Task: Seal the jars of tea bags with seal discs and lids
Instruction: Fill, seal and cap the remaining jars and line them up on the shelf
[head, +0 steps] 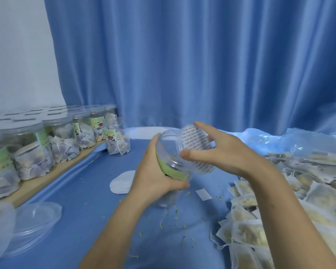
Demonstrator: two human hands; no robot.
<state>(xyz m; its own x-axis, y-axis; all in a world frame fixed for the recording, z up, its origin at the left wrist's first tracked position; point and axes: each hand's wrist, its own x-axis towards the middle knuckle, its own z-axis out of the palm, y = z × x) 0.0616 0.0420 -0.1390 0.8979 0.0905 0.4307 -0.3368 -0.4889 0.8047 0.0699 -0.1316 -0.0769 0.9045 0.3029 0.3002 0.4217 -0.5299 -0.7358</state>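
My left hand grips a clear plastic jar with a green label, tilted above the blue table; the jar looks empty. My right hand holds a clear lid with a printed seal disc inside it, just off the jar's mouth, thumb and fingers round its rim. A stack of white seal discs lies on the cloth to the left of my left hand. One open jar of tea bags stands further back.
Several lidded jars of tea bags line a wooden board at the left. Clear lids are stacked at the lower left. A big heap of loose tea bags covers the right side. A blue curtain hangs behind.
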